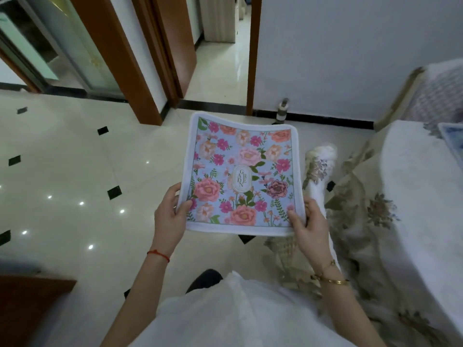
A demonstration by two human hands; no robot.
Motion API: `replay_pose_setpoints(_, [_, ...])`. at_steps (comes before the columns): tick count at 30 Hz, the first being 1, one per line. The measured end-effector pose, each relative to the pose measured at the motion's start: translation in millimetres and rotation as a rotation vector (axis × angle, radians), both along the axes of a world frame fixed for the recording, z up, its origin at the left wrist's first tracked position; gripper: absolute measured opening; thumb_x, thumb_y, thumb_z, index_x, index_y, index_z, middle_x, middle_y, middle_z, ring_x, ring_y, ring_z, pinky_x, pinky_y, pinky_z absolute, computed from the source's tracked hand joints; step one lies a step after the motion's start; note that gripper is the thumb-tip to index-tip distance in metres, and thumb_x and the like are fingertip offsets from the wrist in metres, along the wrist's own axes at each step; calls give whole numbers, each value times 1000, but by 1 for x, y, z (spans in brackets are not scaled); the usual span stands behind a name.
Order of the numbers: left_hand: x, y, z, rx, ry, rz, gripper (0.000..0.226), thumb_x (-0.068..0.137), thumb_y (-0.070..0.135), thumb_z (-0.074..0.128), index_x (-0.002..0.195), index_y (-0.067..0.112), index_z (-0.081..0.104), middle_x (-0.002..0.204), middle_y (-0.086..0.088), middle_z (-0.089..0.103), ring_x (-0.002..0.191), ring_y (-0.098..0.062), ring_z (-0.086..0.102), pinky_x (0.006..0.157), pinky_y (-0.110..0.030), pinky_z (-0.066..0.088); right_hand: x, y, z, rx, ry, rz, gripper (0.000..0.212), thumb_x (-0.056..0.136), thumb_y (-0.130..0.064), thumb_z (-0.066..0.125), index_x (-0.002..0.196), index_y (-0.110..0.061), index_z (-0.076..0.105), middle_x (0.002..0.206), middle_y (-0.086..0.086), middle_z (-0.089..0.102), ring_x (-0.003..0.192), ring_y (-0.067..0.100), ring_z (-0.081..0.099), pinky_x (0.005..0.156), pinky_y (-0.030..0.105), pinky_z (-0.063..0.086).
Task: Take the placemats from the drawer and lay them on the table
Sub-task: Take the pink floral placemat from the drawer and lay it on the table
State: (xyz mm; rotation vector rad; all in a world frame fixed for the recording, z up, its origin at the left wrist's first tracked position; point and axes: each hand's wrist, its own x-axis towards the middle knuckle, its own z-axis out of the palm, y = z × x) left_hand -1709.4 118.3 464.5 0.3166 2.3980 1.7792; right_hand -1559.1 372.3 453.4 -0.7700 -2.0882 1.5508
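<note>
Two hands, one placemat: seen from my head camera, I hold a floral placemat [243,176] flat in the air over the tiled floor [75,159], its printed side up and its long axis running straight away from my body. My left hand [170,214] grips the near left corner, thumb curled over the top and fingers underneath; my right hand [307,222] pinches the near right corner the same way, thumb on the flowered face. Both hands sit at the near short edge, so the far edge hangs unsupported and bows a little upward at its corners. The table [413,196], draped in a pale embroidered cloth, lies off to my right, well apart from the mat, with a chair [318,171] in a matching cover standing between us. My right hand is the nearer one to it. By my judgement the mat is already out of the drawer and the laying remains: the carry must swing rightward, past the chair, and the mat may need a quarter turn so its long side squares with the table edge. A blue-patterned item [452,136] at the frame's right edge lies on the tabletop; whether it is another placemat I cannot tell. No drawer is in view.
</note>
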Motion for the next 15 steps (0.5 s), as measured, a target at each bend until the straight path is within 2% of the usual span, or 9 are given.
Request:
replay_pose_setpoints(5, [-78,73,-8,27,-58,-197,35,93,6,57,121,26,56,105,6,70,89,-3,69,70,-16,56,-31,40,-4,1,-27,-182,21,92,-21,61,110,-28,54,100,-16,67,85,-5,67,65,10,53])
replay_pose_setpoints(8, [-124,121,-12,47,-75,-338,36,93,6,57,120,30,57,104,10,70,89,-2,69,70,-14,55,-48,60,-9,-3,-27,-319,21,92,-23,61,112,-25,55,101,-14,67,86,-8,65,66,8,52])
replay_pose_setpoints(10, [-153,154,-13,51,-83,-433,38,93,4,57,118,34,57,104,11,70,89,0,68,71,-12,54,-59,73,-11,-37,-25,-412,22,92,-25,60,114,-24,55,103,-12,67,89,-4,66,70,15,55])
replay_pose_setpoints(12, [-182,190,-14,47,-85,-532,36,94,4,56,121,28,56,107,6,69,92,-3,68,73,-15,55,-73,84,-12,-46,-24,-500,23,92,-27,60,114,-22,55,106,-9,68,93,5,68,74,25,58])
replay_pose_setpoints(15, [-222,245,-11,22,-98,-686,34,94,6,56,125,21,55,110,-1,69,98,-11,68,78,-21,58,-92,96,-12,-61,-4,-647,22,92,-28,60,114,-25,55,107,-8,68,93,9,70,72,28,60])
